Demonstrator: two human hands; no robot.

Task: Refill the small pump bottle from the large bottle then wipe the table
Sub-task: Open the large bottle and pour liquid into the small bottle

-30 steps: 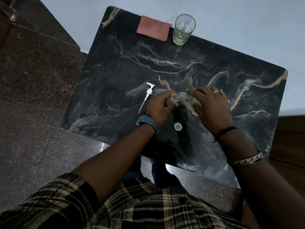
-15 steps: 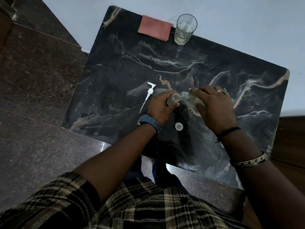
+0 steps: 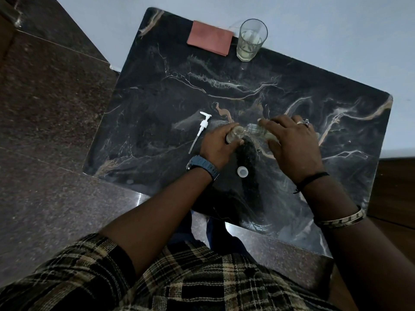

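Observation:
My left hand (image 3: 219, 144) grips the small clear bottle (image 3: 234, 135), upright on the black marble table (image 3: 157, 104), its mouth uncovered. My right hand (image 3: 292, 142) holds the large clear bottle (image 3: 258, 130) tipped on its side, neck pointing left over the small bottle's mouth. Most of the large bottle is hidden under my fingers. The white pump head (image 3: 201, 131) with its tube lies on the table left of my left hand. A white cap (image 3: 243, 171) lies between my wrists. A folded reddish cloth (image 3: 210, 38) rests at the table's far edge.
A drinking glass (image 3: 251, 40) with some pale liquid stands beside the cloth at the far edge, against a pale wall. Dark stone floor lies to the left and in front of the table. My checked shirt fills the bottom of the view.
The large bottle's neck has lifted a little and come over the small bottle's mouth. Both hands stay in nearly the same place.

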